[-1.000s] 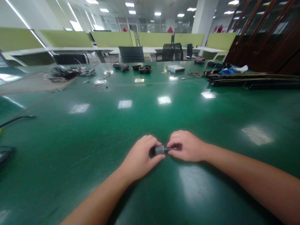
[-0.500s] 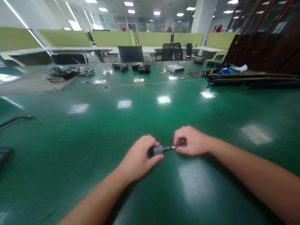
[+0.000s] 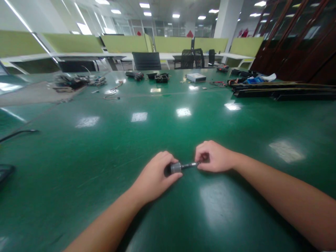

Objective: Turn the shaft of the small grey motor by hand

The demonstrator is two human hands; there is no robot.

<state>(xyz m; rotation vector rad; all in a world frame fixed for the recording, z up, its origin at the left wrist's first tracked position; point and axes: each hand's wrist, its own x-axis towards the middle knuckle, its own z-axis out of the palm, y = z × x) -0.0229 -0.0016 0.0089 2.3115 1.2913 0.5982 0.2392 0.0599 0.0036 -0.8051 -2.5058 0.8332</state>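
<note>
My left hand (image 3: pixel 154 180) is wrapped round a short, thick cylinder (image 3: pixel 175 168), dark at the back and grey at the front, whose rear part is hidden in the palm. From its front a thin shiny metal shaft (image 3: pixel 188 165) points right, lying nearly level just over the green table. My right hand (image 3: pixel 214 157) pinches the far end of that shaft between thumb and fingers. Whether some small part sits at the tip cannot be made out, because the fingertips cover it.
The glossy green table (image 3: pixel 118 140) stretches far ahead. At its back lie black parts (image 3: pixel 161 77), a white box (image 3: pixel 196 77), a loose cable (image 3: pixel 112 94) and long black bars (image 3: pixel 283 91) on the right. Black cable ends (image 3: pixel 28 131) reach in from the left edge.
The cylinder and left hand have shifted very slightly left. The right hand keeps its pinch at the shaft's end, and slightly more of the shaft's tip end shows.
</note>
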